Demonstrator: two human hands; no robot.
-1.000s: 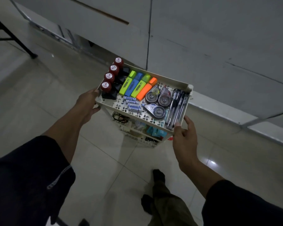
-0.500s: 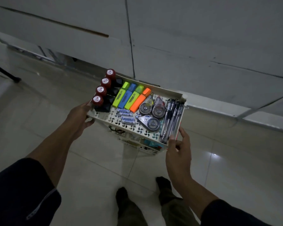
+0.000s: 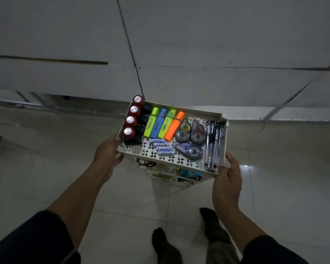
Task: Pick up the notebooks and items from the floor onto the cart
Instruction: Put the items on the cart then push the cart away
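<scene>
We note the cream cart [image 3: 223, 130] upright on the tile floor [image 3: 46, 168]. On its top tray: four highlighters [image 3: 163, 123] side by side at centre, pens [image 3: 213, 143] along the right wall, batteries [image 3: 161, 148] near the front rim.

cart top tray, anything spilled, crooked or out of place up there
Nothing stands out. On the cart's top tray the four highlighters lie side by side, the pens run along the right wall, the batteries sit stacked in a row, and the left hand and right hand grip the near corners.
</scene>
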